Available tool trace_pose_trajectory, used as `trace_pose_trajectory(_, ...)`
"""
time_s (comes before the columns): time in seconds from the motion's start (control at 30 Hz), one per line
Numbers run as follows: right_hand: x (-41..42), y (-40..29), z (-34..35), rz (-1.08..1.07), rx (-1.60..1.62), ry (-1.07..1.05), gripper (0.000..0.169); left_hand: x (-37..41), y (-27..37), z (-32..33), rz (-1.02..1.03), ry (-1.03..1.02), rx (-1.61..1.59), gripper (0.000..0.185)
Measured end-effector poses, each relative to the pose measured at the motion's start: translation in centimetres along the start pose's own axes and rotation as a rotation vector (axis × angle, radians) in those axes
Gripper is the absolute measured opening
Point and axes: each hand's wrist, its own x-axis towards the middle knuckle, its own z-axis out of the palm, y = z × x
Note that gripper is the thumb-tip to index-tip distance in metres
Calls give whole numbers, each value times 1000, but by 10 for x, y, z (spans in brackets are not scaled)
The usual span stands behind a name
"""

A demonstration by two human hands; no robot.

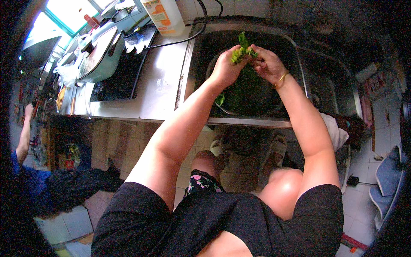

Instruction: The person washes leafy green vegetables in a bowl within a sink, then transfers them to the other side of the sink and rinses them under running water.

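Observation:
Over the left basin of a metal sink [300,64], my left hand [226,66] grips a small bunch of leafy green vegetable [238,55]. My right hand [269,63], a gold-coloured bracelet at its wrist, has its fingertips on the right side of that bunch. One leaf sticks up above the fingers. Below my hands a large round bowl or basin [210,64] sits in the sink, its inside dark. More green leaves [220,99] show at its left rim, next to my left forearm. What else lies in it is too dark to tell.
A smaller basin [324,69] adjoins on the right. Left along the steel counter [160,80] are a large plastic bottle [165,17], a cable, a black hob [118,80] and a rectangular lidded pan [102,57]. A cloth [334,131] hangs at the front edge. Another person [29,180] stands far left.

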Motion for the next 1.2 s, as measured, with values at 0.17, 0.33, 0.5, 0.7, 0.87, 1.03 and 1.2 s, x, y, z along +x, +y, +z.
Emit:
trace_pose_trajectory(0.17, 5, 1, 8, -145, -84, 33, 18, 6, -7, -4, -39, 7, -176, 21)
trace_pose_trajectory(0.33, 6, -2, 4, -230, -477, 115, 22, 4, 2, -3, -207, 35, -327, 18)
trace_pose_trajectory(0.5, -4, -8, 12, -219, -609, -3, 22, 3, -1, -2, -80, 8, -134, 17)
trace_pose_trajectory(0.7, 0, -2, 8, -164, -141, -48, 20, 5, 4, -3, -88, 29, -97, 17)
trace_pose_trajectory(0.87, 2, 3, 24, -268, -130, 192, 19, 4, 0, -7, -144, 160, -257, 17)
trace_pose_trajectory(1.03, 7, -41, -62, -429, 354, 183, 21, 11, 6, -10, -260, 393, -327, 23)
trace_pose_trajectory(1.2, -55, -43, 0, -406, -215, 166, 11, 24, -43, -33, -397, 623, -480, 44)
